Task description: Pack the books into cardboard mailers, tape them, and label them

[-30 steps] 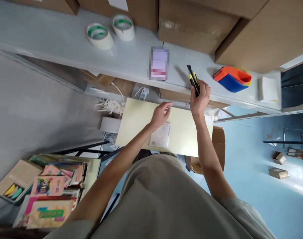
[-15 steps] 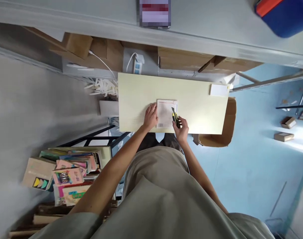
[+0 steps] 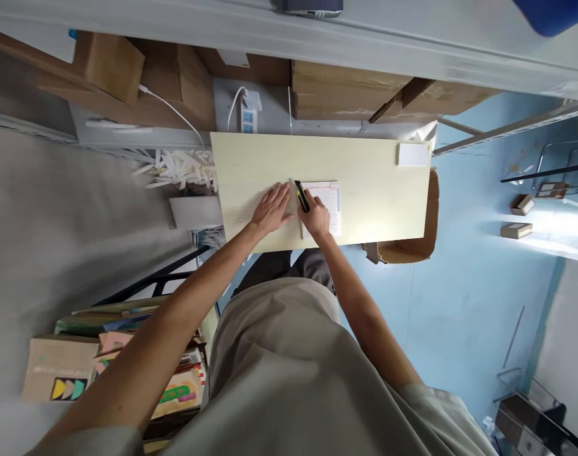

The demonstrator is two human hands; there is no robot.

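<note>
A thin booklet [image 3: 335, 209] lies on the pale yellow board [image 3: 384, 202], a page with faint printed lines facing up. My right hand [image 3: 317, 218] is closed around a black and yellow utility knife [image 3: 302, 197] and covers part of the booklet. The knife's tip points away from me, at the booklet's left edge. To the left, my left hand [image 3: 271, 209] rests flat on the board, fingers stretched out and thumb apart, close to the knife. Whether anything thin lies under its palm cannot be seen.
A small white box [image 3: 412, 154] sits at the board's far right corner. Behind the board are cardboard boxes [image 3: 346, 88] and a power strip [image 3: 248, 119]. Paper strips [image 3: 182, 168] are heaped at left, books [image 3: 179, 386] lower left. An open carton [image 3: 415, 250] stands at right.
My right hand has moved left with the utility knife, from the booklet's right side to its left edge. My left hand has slid left off the booklet's edge. The booklet's upper face now shows printed lines.
</note>
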